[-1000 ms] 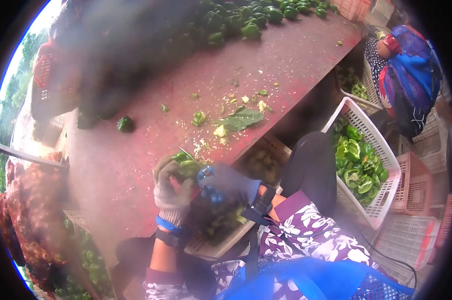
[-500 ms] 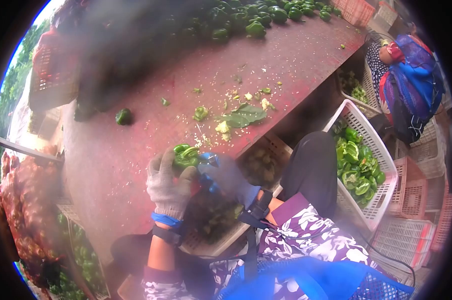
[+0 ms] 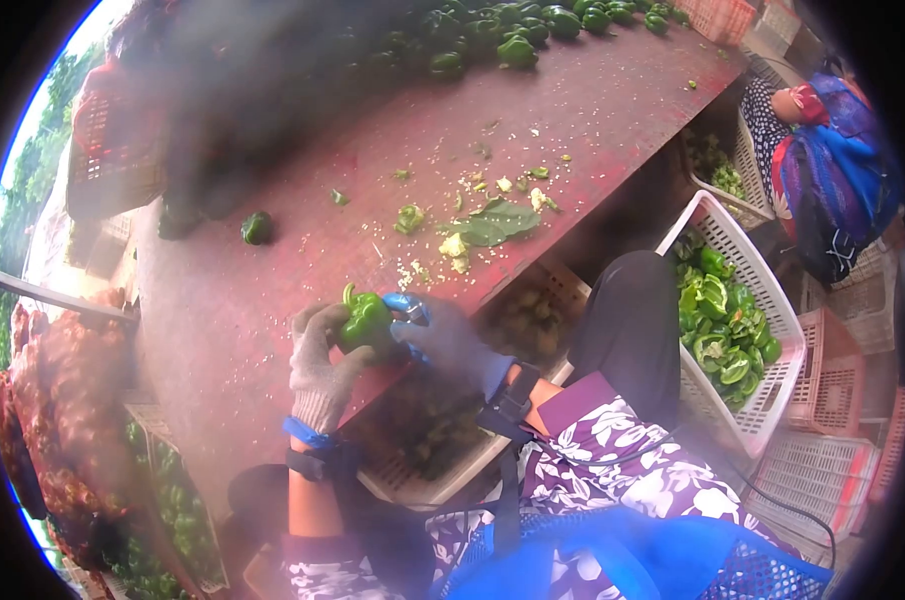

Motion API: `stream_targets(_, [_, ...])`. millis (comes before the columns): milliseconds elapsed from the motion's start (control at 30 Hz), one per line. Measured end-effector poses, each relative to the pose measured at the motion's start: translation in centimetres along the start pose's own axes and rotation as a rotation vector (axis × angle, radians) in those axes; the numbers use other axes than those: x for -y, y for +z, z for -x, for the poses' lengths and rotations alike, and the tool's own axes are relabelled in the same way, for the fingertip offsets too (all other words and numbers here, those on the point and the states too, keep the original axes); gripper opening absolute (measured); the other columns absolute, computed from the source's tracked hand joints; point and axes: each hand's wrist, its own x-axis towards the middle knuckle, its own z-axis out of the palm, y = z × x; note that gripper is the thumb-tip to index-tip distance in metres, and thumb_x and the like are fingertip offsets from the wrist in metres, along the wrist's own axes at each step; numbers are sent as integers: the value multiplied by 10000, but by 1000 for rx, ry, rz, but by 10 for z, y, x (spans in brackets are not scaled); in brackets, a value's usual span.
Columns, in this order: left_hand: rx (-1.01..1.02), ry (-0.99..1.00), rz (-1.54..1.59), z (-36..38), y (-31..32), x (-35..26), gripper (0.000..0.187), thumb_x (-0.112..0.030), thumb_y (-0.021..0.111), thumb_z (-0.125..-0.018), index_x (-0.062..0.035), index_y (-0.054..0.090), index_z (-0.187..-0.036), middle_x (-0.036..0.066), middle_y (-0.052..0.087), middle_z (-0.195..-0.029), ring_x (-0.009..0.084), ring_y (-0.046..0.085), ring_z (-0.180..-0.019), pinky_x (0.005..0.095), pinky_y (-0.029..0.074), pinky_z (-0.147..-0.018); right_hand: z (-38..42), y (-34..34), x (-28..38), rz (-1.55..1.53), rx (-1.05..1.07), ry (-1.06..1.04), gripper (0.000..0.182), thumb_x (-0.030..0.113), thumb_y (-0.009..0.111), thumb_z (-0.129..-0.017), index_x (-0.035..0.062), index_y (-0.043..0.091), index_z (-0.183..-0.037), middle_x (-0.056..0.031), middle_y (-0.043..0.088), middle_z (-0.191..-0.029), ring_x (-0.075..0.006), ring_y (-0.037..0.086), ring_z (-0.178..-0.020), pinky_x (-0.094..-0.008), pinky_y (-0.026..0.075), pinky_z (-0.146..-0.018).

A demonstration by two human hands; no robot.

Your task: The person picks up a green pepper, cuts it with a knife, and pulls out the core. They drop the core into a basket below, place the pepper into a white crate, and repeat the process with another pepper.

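My left hand (image 3: 320,372), in a grey knit glove, grips a green bell pepper (image 3: 365,320) with its stem pointing up, just above the near edge of the red table (image 3: 533,120). My right hand (image 3: 451,345), in a blue glove, presses against the pepper's right side and holds a small blue-handled tool (image 3: 405,305) at it. Below both hands sits a crate of pepper scraps (image 3: 443,440).
A white crate of cut green peppers (image 3: 725,322) stands at my right. Whole peppers (image 3: 513,30) pile at the table's far end; a leaf and scraps (image 3: 493,225) and one loose pepper (image 3: 257,228) lie on it. Another person (image 3: 833,150) sits at upper right among empty crates.
Both hands have risen from over the scrap crate to the table edge. The pepper has been turned, so its whole side and stem now show.
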Motion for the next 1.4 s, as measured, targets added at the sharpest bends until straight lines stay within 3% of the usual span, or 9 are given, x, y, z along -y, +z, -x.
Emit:
stream_targets(167, [11,-302,265,6,5,-23,798,-100,795,-663,-78,482,-1396,152,582,-1211,304,598,-1127,400,489,-981,8,1,6,-22,4,53,406,200,712,-857,71,648,-1236,-64,684,-865,-114,625,-721,-298,529,-653])
stream_targets(333, [-319,-80,-61,17,26,-46,833,-105,801,-678,-54,440,-1426,173,575,-1215,331,601,-1099,417,501,-943,14,10,18,-223,76,-17,418,202,709,-860,68,641,-1250,-79,680,-855,-134,635,-728,-314,530,-655])
stream_targets(433, [-405,27,-248,13,36,-39,867,-108,819,-665,-58,425,-1436,182,568,-1222,355,586,-1101,438,498,-932,9,13,20,343,-44,-258,397,205,700,-858,47,636,-1216,-105,680,-841,-167,660,-751,-336,534,-661])
stream_targets(533, [-358,31,-342,13,35,-47,889,-119,833,-650,-57,418,-1434,184,560,-1232,377,560,-1125,462,478,-949,17,-1,33,540,-109,-159,306,199,693,-850,23,652,-1097,-122,677,-798,-200,677,-730,-357,539,-664])
stream_targets(633, [-353,32,-355,12,37,-48,869,-126,825,-663,-49,417,-1427,183,553,-1237,389,540,-1133,483,457,-962,33,-7,60,365,142,88,183,170,669,-852,7,662,-936,-106,667,-723,-205,671,-662,-367,539,-634])
stream_targets(733, [-370,95,-417,12,41,-47,824,-123,806,-694,-37,422,-1417,187,544,-1242,394,534,-1115,497,448,-952,34,-3,43,236,251,128,190,192,609,-882,9,654,-858,-47,642,-677,-120,607,-571,-302,499,-563])
stream_targets(933, [-351,181,-471,15,40,-50,729,-116,764,-741,-26,446,-1390,190,531,-1247,398,535,-1092,504,445,-940,27,-3,35,234,274,151,182,169,612,-872,1,660,-820,-57,652,-692,-115,603,-561,-278,484,-516])
stream_targets(1033, [-364,202,-467,14,42,-52,707,-90,740,-736,-27,459,-1382,186,530,-1246,399,535,-1093,502,448,-941,32,-6,46,143,312,291,165,152,618,-864,1,675,-827,-64,653,-683,-128,602,-536,-283,482,-494])
stream_targets(1400, [-360,227,-518,16,47,-44,721,-116,756,-747,-44,453,-1398,170,531,-1253,389,534,-1098,494,457,-936,18,-2,29,62,331,303,162,94,631,-854,-51,685,-807,-107,658,-659,-171,599,-461,-304,481,-409])
